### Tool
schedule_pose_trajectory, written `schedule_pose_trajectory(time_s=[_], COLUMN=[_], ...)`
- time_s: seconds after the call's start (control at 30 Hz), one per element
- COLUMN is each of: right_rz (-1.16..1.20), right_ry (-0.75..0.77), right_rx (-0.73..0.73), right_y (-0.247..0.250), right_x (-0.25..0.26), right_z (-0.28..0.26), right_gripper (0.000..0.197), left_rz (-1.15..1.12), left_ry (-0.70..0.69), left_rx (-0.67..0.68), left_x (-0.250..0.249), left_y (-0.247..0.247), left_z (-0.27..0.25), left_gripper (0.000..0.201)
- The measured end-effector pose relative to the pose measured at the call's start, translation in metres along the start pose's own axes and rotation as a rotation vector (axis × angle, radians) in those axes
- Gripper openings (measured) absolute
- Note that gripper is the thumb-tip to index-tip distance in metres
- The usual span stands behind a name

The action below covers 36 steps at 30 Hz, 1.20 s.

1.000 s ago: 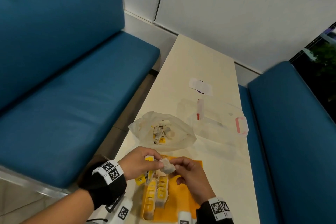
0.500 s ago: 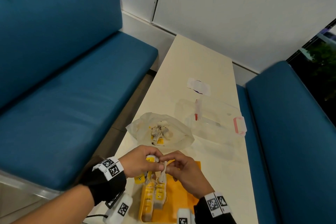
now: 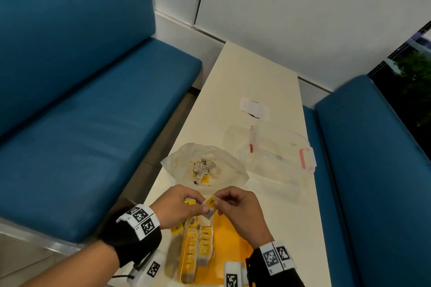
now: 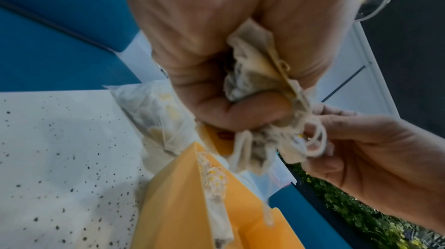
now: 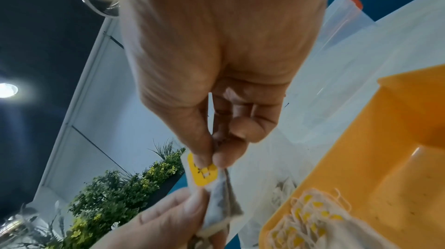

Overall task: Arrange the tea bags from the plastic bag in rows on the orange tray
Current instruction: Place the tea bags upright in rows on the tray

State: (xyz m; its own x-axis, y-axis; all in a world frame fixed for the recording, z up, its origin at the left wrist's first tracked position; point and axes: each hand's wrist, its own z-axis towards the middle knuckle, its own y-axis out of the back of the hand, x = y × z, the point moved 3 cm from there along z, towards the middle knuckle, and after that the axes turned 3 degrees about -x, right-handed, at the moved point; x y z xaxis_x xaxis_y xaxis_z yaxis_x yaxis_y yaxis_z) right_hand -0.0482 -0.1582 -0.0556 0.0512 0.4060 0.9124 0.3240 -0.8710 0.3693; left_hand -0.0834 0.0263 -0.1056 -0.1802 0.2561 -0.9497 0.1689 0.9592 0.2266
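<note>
Both hands meet just above the far end of the orange tray (image 3: 229,249). My left hand (image 3: 202,208) grips a crumpled bunch of tea bags (image 4: 253,74) in its palm and pinches one end of a single tea bag (image 3: 210,211). My right hand (image 3: 218,202) pinches that bag's yellow tag (image 5: 204,175) between thumb and forefinger. Two rows of tea bags (image 3: 198,247) with yellow tags lie along the tray's left side. The plastic bag (image 3: 205,168) sits open just beyond the hands, with several tea bags inside.
A clear lidded box (image 3: 275,149) with a pink clasp lies to the right of the bag, and a small white packet (image 3: 254,108) lies farther back. Blue benches (image 3: 93,123) flank the narrow cream table (image 3: 251,72) on both sides.
The tea bag between the hands has been turned, so its yellow tag now shows in my right fingertips. Both hands stay together over the tray's far end.
</note>
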Motion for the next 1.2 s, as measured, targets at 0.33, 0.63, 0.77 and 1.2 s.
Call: schedule_pose_trajectory(time_s=[0.33,0.63,0.77,1.2], right_rz=[0.060,-0.162,-0.319,-0.553], right_ry=[-0.111,-0.281,-0.371,-0.444], right_rx=[-0.052,0.152,0.324,0.282], right_y=[0.011,0.014,0.000,-0.031], right_x=[-0.005,-0.048,-0.069,-0.096], right_z=[0.002,-0.025,-0.040,-0.050], right_gripper=[0.006,0.011,0.019,0.013], left_rz=[0.022,0.068,0.110,0.211], left_ry=[0.044,0.200,0.235,0.262], left_rx=[-0.112,-0.155,-0.117,-0.062], left_x=[0.018,0.052,0.060,0.058], left_y=[0.012,0.014,0.003,-0.014], left_z=[-0.001,-0.017,-0.023,-0.031], left_gripper=[0.009,0.007,0.019,0.035])
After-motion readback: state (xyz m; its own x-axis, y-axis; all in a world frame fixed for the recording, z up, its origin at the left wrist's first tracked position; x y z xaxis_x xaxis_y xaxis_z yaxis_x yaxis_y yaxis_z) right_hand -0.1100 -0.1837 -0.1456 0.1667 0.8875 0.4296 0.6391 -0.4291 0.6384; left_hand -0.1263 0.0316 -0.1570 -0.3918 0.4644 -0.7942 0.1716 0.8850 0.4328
